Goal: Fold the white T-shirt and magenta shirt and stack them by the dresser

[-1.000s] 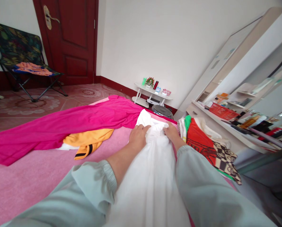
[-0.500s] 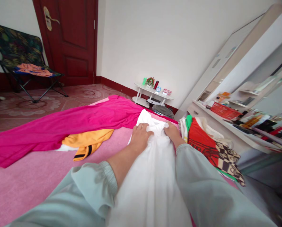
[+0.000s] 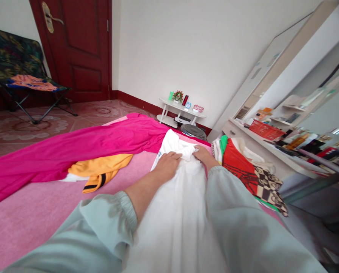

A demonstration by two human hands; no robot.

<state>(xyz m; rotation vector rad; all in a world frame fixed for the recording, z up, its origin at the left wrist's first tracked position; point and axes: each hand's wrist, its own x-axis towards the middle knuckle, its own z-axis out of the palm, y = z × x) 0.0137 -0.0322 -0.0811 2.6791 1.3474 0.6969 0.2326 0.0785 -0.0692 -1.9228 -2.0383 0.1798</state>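
Observation:
A long white garment (image 3: 175,223) lies stretched lengthwise in front of me, its cloth bunched near the far end. A small blue print shows at its left edge. My left hand (image 3: 168,166) rests on the bunched part with its fingers curled onto the cloth. At the right edge of the bunch, my right hand (image 3: 205,156) pinches the fabric; part of its fingers is hidden. Left of the garment lies a bright pink garment (image 3: 101,142) over a yellow one (image 3: 109,167) with a black-striped edge.
Everything lies on a pink bedspread (image 3: 58,223). To the right, a pile of folded clothes (image 3: 240,163) sits by a dressing table (image 3: 283,155) crowded with bottles and a red basket (image 3: 266,129). Farther off are a small white stand (image 3: 183,110) and a folding chair (image 3: 18,62).
My left hand has come slightly closer to me, uncovering the blue print, and its fingers are closer together. My right hand keeps hold of the cloth. The view has shifted slightly.

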